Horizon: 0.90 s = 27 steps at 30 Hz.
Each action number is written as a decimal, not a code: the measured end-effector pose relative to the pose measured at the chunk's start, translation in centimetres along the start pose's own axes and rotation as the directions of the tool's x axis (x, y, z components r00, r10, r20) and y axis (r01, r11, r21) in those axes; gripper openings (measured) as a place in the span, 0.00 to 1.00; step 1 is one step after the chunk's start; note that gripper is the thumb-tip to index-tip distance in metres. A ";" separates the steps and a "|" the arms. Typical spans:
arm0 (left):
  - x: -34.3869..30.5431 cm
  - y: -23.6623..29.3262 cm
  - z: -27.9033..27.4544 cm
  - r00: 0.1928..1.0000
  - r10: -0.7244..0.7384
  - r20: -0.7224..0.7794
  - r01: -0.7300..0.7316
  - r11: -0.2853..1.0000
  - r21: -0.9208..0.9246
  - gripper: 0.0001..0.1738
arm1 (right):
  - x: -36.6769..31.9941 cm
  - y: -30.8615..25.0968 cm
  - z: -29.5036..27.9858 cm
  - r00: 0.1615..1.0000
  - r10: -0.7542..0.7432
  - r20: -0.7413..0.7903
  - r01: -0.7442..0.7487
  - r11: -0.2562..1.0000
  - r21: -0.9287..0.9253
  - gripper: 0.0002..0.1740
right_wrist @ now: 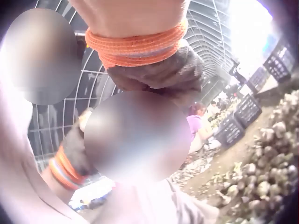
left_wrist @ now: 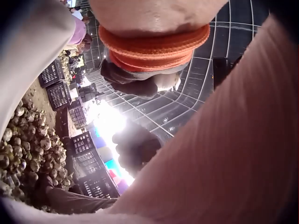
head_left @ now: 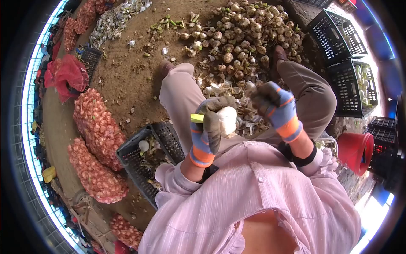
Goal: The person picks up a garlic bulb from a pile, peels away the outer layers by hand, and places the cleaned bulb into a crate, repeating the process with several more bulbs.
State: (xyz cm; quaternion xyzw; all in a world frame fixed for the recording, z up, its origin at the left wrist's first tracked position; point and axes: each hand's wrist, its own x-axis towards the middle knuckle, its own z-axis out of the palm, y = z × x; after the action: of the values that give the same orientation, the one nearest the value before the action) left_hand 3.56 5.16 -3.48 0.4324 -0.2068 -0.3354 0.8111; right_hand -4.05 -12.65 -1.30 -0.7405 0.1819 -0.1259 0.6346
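My left hand (head_left: 210,122), in a grey, blue and orange work glove, grips a white garlic bulb (head_left: 228,120) above my lap. A short, flat yellow-green piece (head_left: 197,118) sticks out on the other side of that hand. To the right and apart from the bulb, my gloved right hand (head_left: 277,108) is raised with its fingers curled and blurred; I cannot tell whether it pinches anything. The left wrist view shows the left glove (left_wrist: 145,79) from its cuff side. In the right wrist view a blurred patch hides part of the right glove (right_wrist: 159,74).
A heap of untrimmed garlic (head_left: 249,34) lies beyond my feet, with loose peel (head_left: 220,89) between my legs. A black crate (head_left: 139,165) stands at my left, near full red net sacks (head_left: 99,127). More crates (head_left: 338,38) and a red bucket (head_left: 355,152) are on the right.
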 end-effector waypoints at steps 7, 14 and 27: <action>1.8 0.0 1.1 0.962 0.258 0.090 -0.273 0.920 0.280 0.30 | -1.1 -3.6 -0.9 0.856 0.298 0.423 -0.485 0.746 0.456 0.15; 1.5 1.0 2.2 0.989 0.148 -0.010 -0.145 0.979 0.144 0.28 | -0.2 -2.3 -0.5 0.796 0.298 0.528 -0.580 0.628 0.520 0.16; 1.4 1.5 2.1 0.984 0.104 0.145 -0.176 0.433 0.884 0.47 | -0.6 -0.4 -0.6 0.975 0.008 0.223 -0.036 0.992 0.122 0.12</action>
State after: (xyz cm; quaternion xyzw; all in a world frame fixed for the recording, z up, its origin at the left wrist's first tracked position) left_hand 3.75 3.62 -1.03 0.7636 -0.4149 -0.1228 0.4793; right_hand -4.80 -12.87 -0.79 -0.7063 0.1101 -0.0465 0.6977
